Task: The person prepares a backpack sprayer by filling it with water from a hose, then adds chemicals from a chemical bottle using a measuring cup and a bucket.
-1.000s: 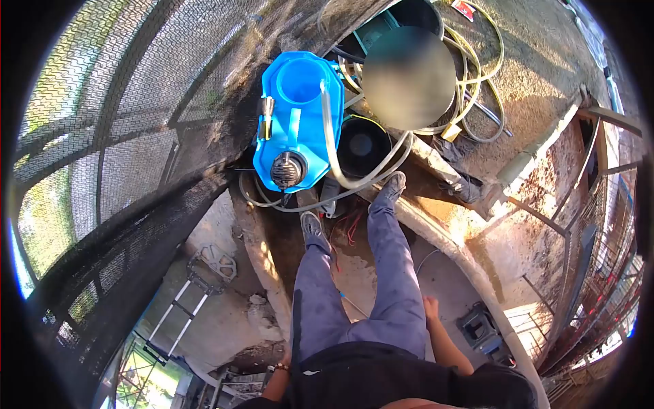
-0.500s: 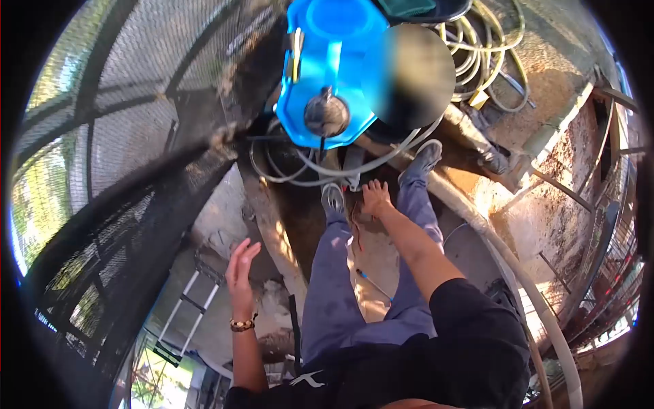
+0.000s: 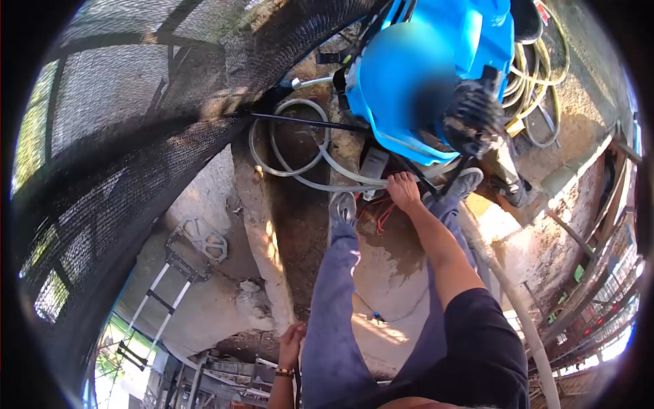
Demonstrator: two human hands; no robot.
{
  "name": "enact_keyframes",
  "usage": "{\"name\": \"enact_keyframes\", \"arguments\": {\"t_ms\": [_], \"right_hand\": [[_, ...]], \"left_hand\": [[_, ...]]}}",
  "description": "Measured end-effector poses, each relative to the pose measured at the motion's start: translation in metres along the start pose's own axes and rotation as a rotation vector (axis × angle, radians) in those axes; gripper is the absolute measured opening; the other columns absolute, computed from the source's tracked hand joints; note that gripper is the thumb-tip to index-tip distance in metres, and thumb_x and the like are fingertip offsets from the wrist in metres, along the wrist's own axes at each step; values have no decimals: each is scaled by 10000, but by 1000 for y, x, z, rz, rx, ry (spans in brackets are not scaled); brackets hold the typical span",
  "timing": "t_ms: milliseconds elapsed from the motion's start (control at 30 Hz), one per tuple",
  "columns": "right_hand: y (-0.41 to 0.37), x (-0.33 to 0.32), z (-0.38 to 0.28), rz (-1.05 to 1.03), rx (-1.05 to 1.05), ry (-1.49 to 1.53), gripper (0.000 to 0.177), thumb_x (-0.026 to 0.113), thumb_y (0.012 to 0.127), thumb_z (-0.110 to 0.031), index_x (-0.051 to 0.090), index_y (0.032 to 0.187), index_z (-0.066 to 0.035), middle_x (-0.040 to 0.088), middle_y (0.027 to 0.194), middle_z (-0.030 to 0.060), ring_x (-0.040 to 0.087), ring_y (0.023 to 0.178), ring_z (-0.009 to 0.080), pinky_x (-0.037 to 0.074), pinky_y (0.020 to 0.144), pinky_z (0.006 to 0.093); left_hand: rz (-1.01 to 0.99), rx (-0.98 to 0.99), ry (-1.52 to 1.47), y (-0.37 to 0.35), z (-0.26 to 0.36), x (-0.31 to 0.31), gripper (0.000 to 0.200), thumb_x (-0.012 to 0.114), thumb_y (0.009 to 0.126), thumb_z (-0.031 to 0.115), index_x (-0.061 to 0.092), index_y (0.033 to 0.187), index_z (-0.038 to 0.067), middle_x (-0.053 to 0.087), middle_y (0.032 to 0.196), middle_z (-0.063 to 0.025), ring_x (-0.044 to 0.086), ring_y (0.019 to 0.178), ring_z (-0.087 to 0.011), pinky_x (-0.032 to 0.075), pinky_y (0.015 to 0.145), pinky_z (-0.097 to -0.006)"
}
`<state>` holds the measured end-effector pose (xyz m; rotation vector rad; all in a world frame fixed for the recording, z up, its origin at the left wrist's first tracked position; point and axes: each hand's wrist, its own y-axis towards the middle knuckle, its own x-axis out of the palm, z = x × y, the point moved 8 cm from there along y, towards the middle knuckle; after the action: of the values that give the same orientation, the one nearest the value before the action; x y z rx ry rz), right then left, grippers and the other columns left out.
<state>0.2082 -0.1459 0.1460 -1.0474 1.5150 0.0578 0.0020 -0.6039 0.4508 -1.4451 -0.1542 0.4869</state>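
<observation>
My right hand (image 3: 404, 189) is closed around a pale, clear hose (image 3: 351, 174), between my feet and just below a large blue plastic body (image 3: 398, 140). Loops of the hose lie to the left of it. Under the hand are a grey box-like piece (image 3: 374, 167) and a thin red cord (image 3: 385, 217). Beside my left thigh, low in the view, my left hand (image 3: 291, 341) has its fingers curled together. Whatever it may hold is hidden, though a dark strip shows just below it. A blurred patch covers part of the blue body.
Dark mesh netting (image 3: 157, 157) slopes along the left. A ladder-like metal frame (image 3: 160, 300) stands at lower left. Coiled yellowish hose (image 3: 555, 75) lies at upper right. A long pole (image 3: 507, 290) runs past my right leg, and a concrete ridge (image 3: 262, 252) passes my left leg.
My right hand has gone from spread fingers to a grip on the hose. My left hand has dropped toward my thigh and closed. The view has shifted, with the blue body now farther right.
</observation>
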Motion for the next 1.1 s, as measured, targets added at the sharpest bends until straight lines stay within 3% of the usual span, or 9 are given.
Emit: {"name": "enact_keyframes", "arguments": {"t_ms": [100, 167, 300, 367, 500, 633, 833, 900, 1100], "right_hand": [[-39, -81, -4, 47, -122, -5, 195, 613, 872, -248, 616, 898, -54, 592, 912, 143, 574, 963, 314, 496, 814, 448], [-73, -153, -2, 47, -178, -1, 243, 660, 836, -283, 618, 887, -49, 561, 972, 125, 572, 994, 295, 469, 841, 417], [-147, -268, 31, -8, -173, 75, 349, 647, 880, -283, 624, 1160, -77, 576, 931, 125, 605, 921, 310, 463, 804, 423], [-183, -344, 54, -26, -97, 40, 432, 672, 868, -275, 604, 1267, -125, 589, 945, 122, 611, 902, 312, 468, 798, 417], [-263, -468, 125, 118, 91, 103, 350, 679, 858, -156, 644, 1203, -105, 634, 945, 131, 634, 837, 310, 489, 773, 448], [-295, -589, 143, 386, 220, 160, 282, 583, 947, -124, 642, 1215, -60, 675, 931, 157, 666, 786, 298, 513, 675, 391], [-274, -705, 141, 551, 189, 259, 353, 492, 1032, -248, 642, 1263, -27, 557, 643, -14, 372, 516, 65, 275, 460, 269], [-258, -725, 147, 603, 194, 311, 433, 470, 1036, -357, 645, 1263, -33, 441, 585, -60, 373, 530, 50, 259, 472, 255], [-132, -747, 120, 578, 129, 348, 430, 521, 999, -383, 679, 1210, -43, 485, 615, -20, 404, 550, 77, 312, 500, 290]], "left_hand": [[25, 143, 106, 2, 48, 2, 349, 569, 1004, 249, 592, 1243, -4, 690, 1103, -118, 652, 1037, -193, 500, 912, -320], [63, 318, 329, 1, 93, 13, 338, 556, 1008, 201, 567, 1280, 0, 667, 1169, -135, 640, 1072, -214, 501, 919, -321], [41, 652, 57, -20, 251, 64, 384, 597, 976, 187, 535, 1294, -20, 667, 1162, -156, 660, 1056, -222, 502, 917, -331], [25, 769, -102, -51, 335, 92, 375, 605, 967, 175, 547, 1277, -29, 654, 1179, -153, 652, 1073, -235, 496, 932, -330], [-3, 1137, 25, -118, 473, 146, 406, 602, 963, 148, 519, 1319, -29, 599, 1294, -143, 586, 1193, -234, 452, 1011, -351], [225, 1446, 235, -144, 568, 197, 546, 666, 908, 244, 502, 1352, -28, 527, 1370, -220, 508, 1283, -340, 406, 1061, -429], [254, 1374, 402, -103, 587, 248, 622, 615, 923, 328, 444, 1400, -32, 486, 1386, -286, 445, 1309, -420, 380, 1081, -470], [250, 1381, 402, -104, 584, 248, 600, 621, 918, 309, 461, 1376, -44, 510, 1355, -272, 468, 1282, -407, 392, 1070, -456], [212, 1339, 393, -118, 581, 252, 550, 639, 904, 287, 504, 1327, -37, 560, 1289, -239, 527, 1211, -392, 437, 1015, -445]]}}
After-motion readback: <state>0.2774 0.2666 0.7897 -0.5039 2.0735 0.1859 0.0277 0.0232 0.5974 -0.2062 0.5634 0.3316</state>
